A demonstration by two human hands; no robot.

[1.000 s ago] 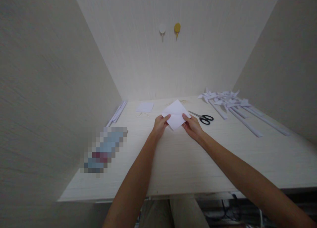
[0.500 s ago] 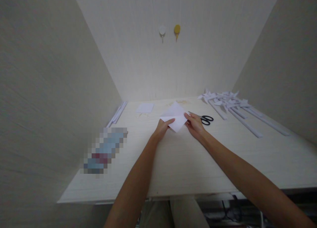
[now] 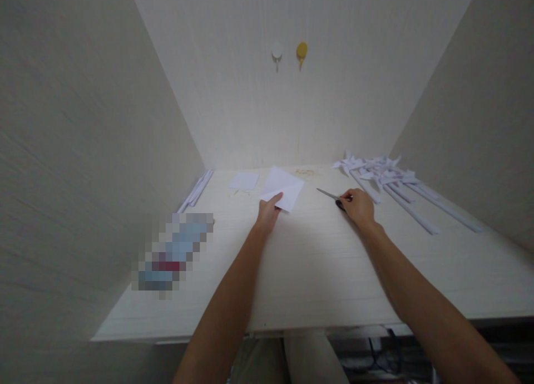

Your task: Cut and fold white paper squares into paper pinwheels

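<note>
A creased white square of paper (image 3: 284, 185) is pinched at its lower left edge by my left hand (image 3: 269, 212), thumb on top. It is held just over the table, tilted. Over to the right, my right hand (image 3: 359, 206) is closed on the black handles of a pair of scissors (image 3: 329, 194). Their blades point left toward the paper, apart from it. My fingers partly hide the handles.
Finished paper pinwheels (image 3: 379, 170) with rolled paper sticks (image 3: 411, 207) lie at the back right. A white paper square (image 3: 244, 181) and rolled paper sticks (image 3: 196, 190) lie back left. A blurred-out item (image 3: 177, 253) is at the left. Two hooks (image 3: 302, 50) are on the wall.
My right hand has let go of the paper and moved right, taking hold of the scissors. My left hand keeps the paper, which has turned and shifted slightly left.
</note>
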